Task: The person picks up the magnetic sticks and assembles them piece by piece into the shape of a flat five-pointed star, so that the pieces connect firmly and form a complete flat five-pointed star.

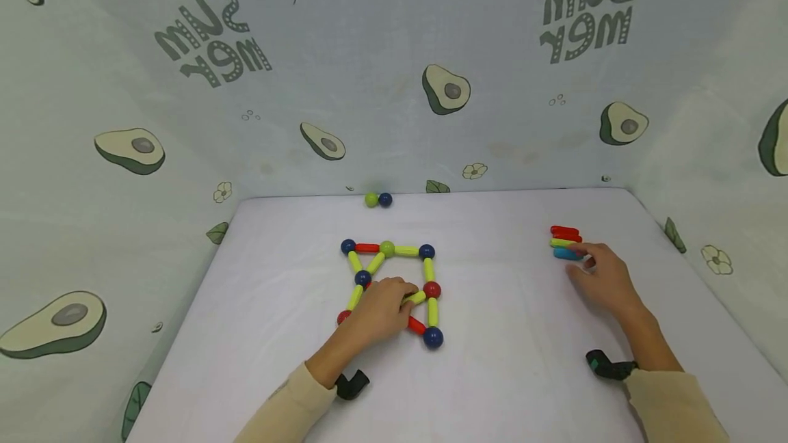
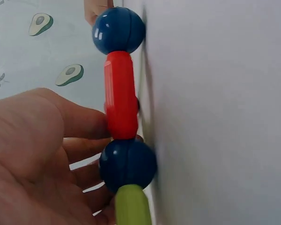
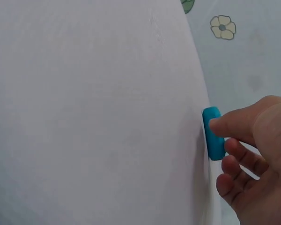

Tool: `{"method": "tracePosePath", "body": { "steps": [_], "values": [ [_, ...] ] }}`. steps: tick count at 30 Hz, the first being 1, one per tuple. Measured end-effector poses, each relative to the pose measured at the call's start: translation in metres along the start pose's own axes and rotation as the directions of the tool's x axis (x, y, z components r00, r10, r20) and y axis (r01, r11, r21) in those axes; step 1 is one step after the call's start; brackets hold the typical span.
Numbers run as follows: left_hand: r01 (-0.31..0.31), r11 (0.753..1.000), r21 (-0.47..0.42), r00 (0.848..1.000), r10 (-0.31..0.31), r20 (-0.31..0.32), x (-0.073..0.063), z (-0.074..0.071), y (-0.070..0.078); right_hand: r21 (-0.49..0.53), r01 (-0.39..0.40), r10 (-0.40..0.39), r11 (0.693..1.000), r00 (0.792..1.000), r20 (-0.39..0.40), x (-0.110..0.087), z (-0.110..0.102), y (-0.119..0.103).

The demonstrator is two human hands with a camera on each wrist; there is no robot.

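Note:
My left hand (image 1: 383, 310) is over a frame of magnetic rods and balls on the table, pinching a lime rod (image 1: 416, 297) beside a red ball (image 1: 432, 290). The left wrist view shows a red rod (image 2: 121, 93) between a blue ball (image 2: 119, 30) and another blue ball (image 2: 128, 164), with the left fingers behind them. On the right, my right hand (image 1: 606, 279) reaches around a blue rod (image 1: 566, 253). Its index fingertip overlaps the rod, while the thumb lies just nearer to me, apart from it. In the right wrist view, the thumb crosses in front of the blue rod (image 3: 214, 136).
Beyond the blue rod lie a lime rod (image 1: 560, 243) and red rods (image 1: 565, 230). A green ball (image 1: 371, 199) and a blue ball (image 1: 385, 199) sit at the table's back edge. Avocado-print cloth (image 1: 382, 39) hangs behind the white table (image 1: 498, 361).

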State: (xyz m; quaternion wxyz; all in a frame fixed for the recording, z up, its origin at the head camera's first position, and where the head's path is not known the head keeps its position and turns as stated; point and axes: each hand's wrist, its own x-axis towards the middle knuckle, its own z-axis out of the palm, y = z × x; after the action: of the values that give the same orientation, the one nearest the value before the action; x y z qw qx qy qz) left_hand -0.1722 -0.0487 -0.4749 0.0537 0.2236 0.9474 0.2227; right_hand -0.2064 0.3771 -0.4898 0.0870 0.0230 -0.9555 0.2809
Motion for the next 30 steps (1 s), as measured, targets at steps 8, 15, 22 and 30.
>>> {"method": "tracePosePath", "body": {
  "steps": [8, 15, 22, 30],
  "values": [
    [-0.034, 0.999, 0.024, 0.999, 0.035, -0.037, -0.003, 0.006, -0.008, -0.017, -0.027, 0.027, 1.0, 1.0, -0.001, 0.001, 0.002, 0.001],
    [-0.043, 0.999, -0.024, 0.999, 0.042, -0.029, -0.002, 0.006, -0.011, -0.037, 0.028, -0.026, 0.999, 0.998, 0.053, 0.003, 0.009, -0.004],
    [-0.038, 0.999, -0.027, 0.999, 0.038, -0.027, -0.001, 0.005, -0.011, -0.001, 0.094, -0.094, 0.996, 0.99, 0.103, -0.001, 0.024, -0.03],
    [-0.019, 0.999, -0.048, 1.0, 0.018, -0.022, -0.002, 0.004, -0.011, 0.102, 0.197, -0.208, 0.975, 0.972, 0.106, -0.004, 0.044, -0.067]
  ]
}}
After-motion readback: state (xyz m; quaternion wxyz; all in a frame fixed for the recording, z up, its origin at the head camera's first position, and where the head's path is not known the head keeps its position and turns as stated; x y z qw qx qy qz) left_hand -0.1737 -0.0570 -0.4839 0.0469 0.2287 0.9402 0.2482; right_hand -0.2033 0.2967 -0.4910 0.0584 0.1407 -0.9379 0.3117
